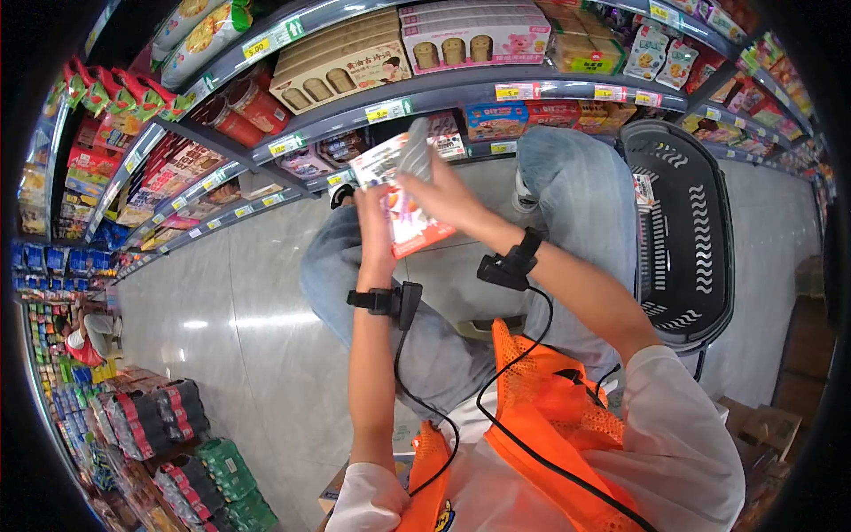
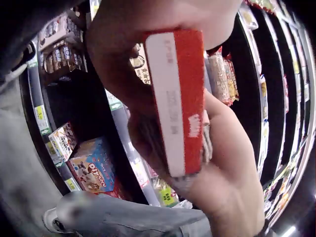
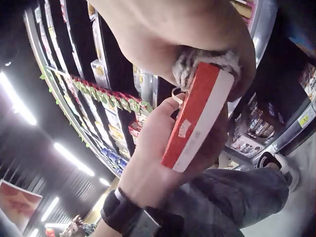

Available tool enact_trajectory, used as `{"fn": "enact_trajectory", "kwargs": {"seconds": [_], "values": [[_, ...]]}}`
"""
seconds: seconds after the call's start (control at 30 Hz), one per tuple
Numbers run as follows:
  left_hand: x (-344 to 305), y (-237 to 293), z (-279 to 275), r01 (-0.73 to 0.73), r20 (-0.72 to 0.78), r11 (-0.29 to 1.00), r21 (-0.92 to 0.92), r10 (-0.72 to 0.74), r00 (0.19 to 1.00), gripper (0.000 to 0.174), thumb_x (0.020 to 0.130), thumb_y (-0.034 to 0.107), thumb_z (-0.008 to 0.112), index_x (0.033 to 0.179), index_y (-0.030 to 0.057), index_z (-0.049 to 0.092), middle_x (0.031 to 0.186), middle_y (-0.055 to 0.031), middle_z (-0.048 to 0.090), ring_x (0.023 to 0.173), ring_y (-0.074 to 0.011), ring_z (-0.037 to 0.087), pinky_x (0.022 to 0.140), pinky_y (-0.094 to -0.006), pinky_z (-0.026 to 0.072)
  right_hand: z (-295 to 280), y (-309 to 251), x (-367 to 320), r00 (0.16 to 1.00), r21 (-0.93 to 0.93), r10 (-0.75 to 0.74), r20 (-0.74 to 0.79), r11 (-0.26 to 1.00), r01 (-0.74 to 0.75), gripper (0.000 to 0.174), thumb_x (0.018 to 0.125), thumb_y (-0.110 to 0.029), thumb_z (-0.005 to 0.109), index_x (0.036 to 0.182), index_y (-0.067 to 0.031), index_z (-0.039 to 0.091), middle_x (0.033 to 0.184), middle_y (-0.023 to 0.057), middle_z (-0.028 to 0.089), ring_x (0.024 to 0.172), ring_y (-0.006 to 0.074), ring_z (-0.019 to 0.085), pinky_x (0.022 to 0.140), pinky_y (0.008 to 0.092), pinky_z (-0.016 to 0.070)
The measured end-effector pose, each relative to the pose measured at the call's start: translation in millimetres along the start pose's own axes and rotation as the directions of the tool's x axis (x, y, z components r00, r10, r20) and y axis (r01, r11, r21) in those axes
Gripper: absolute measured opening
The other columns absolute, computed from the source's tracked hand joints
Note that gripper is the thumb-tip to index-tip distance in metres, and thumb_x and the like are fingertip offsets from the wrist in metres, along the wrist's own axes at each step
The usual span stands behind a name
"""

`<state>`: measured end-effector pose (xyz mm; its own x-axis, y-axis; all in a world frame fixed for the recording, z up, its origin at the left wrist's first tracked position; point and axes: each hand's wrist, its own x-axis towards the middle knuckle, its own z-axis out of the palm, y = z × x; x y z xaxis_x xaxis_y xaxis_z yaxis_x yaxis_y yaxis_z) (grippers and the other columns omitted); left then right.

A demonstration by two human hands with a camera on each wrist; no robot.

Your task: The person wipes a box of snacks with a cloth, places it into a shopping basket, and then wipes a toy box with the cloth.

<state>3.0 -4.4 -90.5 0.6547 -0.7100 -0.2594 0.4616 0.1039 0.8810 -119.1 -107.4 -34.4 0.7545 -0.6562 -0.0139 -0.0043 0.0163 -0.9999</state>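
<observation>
Grey floor [image 1: 222, 284] surrounds us; our left fingers [image 1: 377, 195] clamp a flat red-and-white box [image 1: 420, 236]; our right fingers [image 1: 418, 188] grip crumpled grey cloth [image 1: 414, 156].

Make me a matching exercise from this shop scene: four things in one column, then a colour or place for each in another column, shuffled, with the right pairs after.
Things
1. Shopping basket
2. Small box
3. Vest
4. Cloth

Colours and places
A. Orange, worn over a white shirt
B. Grey, in the right hand
C. Black, beside a leg in blue jeans
D. Red and white, held in the left hand

Right pairs
1-C
2-D
3-A
4-B
</observation>
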Motion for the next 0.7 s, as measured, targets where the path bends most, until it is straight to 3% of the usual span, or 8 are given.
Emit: {"fn": "enact_trajectory", "kwargs": {"seconds": [0.03, 0.07, 0.17, 0.37, 0.4, 0.53, 0.63, 0.7], "values": [[14.7, -12.2, -16.7, -0.048, -0.143, 0.999, 0.012, 0.049, 0.989, 0.036, 0.090, 0.035, 0.059, 0.110, 0.0050, 0.060, 0.097, -0.0066, 0.067, 0.084, -0.0190, 0.068, 0.078, -0.0327, 0.0551, 3.7, -1.7, -1.3, 0.999, -0.007, 0.027, 0.046, 1.000, -0.027, 0.059, 0.091, -0.030, 0.067, 0.134, 0.0030, 0.043, 0.121, 0.0243, 0.061, 0.114, 0.0363, 0.062, 0.100, 0.0435, 0.0463], [18.8, -9.5, -23.9, -0.068, -0.184, 0.997, -0.034, 0.061, 0.981, 0.035, 0.091, 0.033, 0.059, 0.112, 0.0048, 0.059, 0.098, -0.0071, 0.067, 0.085, -0.0194, 0.068, 0.078, -0.0331, 0.0551, 9.9, 20.8, 2.8, 0.968, -0.099, -0.251, 0.026, 0.963, 0.252, 0.064, 0.090, -0.030, 0.069, 0.138, 0.0033, 0.042, 0.125, 0.0269, 0.060, 0.117, 0.0387, 0.061, 0.102, 0.0437, 0.0460], [-10.6, 16.4, 6.1, -0.221, -0.300, 0.975, -0.017, 0.206, 0.932, 0.031, 0.092, 0.024, 0.058, 0.117, 0.0051, 0.054, 0.104, -0.0091, 0.066, 0.088, -0.0199, 0.068, 0.078, -0.0344, 0.0555, 10.9, 13.6, -2.9, 0.981, -0.168, -0.095, 0.167, 0.978, 0.123, 0.066, 0.094, -0.028, 0.065, 0.145, 0.0031, 0.036, 0.129, 0.0255, 0.059, 0.123, 0.0348, 0.058, 0.105, 0.0400, 0.0430], [-21.6, 27.3, 23.3, -0.102, -0.030, 0.990, 0.102, 0.105, 0.994, 0.033, 0.099, 0.016, 0.055, 0.129, 0.0048, 0.050, 0.116, -0.0080, 0.063, 0.104, -0.0173, 0.064, 0.090, -0.0327, 0.0508, -7.6, -19.1, -3.9, 0.989, -0.144, 0.121, 0.090, 0.984, -0.107, 0.067, 0.095, -0.027, 0.065, 0.146, 0.0033, 0.034, 0.125, 0.0246, 0.061, 0.117, 0.0310, 0.062, 0.097, 0.0392, 0.0487], [-17.0, 21.1, 24.1, -0.097, 0.046, 0.985, 0.144, 0.091, 0.995, 0.034, 0.099, 0.016, 0.054, 0.130, 0.0044, 0.051, 0.116, -0.0077, 0.064, 0.103, -0.0171, 0.064, 0.089, -0.0326, 0.0521, -3.8, 23.9, 13.2, 0.957, -0.216, -0.271, -0.102, 0.945, 0.244, 0.065, 0.095, -0.022, 0.066, 0.145, 0.0042, 0.035, 0.119, 0.0211, 0.065, 0.110, 0.0262, 0.064, 0.093, 0.0374, 0.0508], [-17.6, 11.1, 32.6, 0.002, 0.157, 0.950, 0.313, -0.054, 0.986, 0.031, 0.102, 0.021, 0.048, 0.129, 0.0056, 0.053, 0.117, -0.0049, 0.063, 0.107, -0.0137, 0.060, 0.095, -0.0320, 0.0472, -26.6, 2.6, 15.6, 0.984, -0.079, -0.117, -0.133, 0.991, 0.107, 0.065, 0.093, -0.021, 0.068, 0.146, 0.0042, 0.038, 0.133, 0.0213, 0.059, 0.120, 0.0300, 0.060, 0.101, 0.0388, 0.0470], [-4.7, -5.5, 18.3, 0.089, 0.127, 0.966, 0.244, -0.123, 0.984, 0.039, 0.107, 0.037, 0.041, 0.129, 0.0076, 0.052, 0.118, -0.0049, 0.061, 0.107, -0.0135, 0.057, 0.096, -0.0326, 0.0451, -7.8, -0.2, -0.1, 0.871, -0.368, -0.481, -0.098, 0.831, 0.418, 0.073, 0.092, -0.022, 0.068, 0.150, 0.0047, 0.032, 0.146, 0.0262, 0.048, 0.135, 0.0364, 0.049, 0.111, 0.0409, 0.0389], [-2.6, -18.8, 1.2, 0.040, 0.040, 0.980, 0.193, -0.048, 0.998, 0.061, 0.106, 0.056, 0.038, 0.139, 0.0052, 0.048, 0.129, -0.0099, 0.059, 0.118, -0.0219, 0.057, 0.102, -0.0375, 0.0464, 4.6, -7.6, -12.9, 0.896, -0.233, -0.444, 0.015, 0.870, 0.435, 0.088, 0.091, -0.028, 0.068, 0.155, 0.0068, 0.018, 0.156, 0.0316, 0.031, 0.146, 0.0401, 0.032, 0.119, 0.0416, 0.0278]]}}
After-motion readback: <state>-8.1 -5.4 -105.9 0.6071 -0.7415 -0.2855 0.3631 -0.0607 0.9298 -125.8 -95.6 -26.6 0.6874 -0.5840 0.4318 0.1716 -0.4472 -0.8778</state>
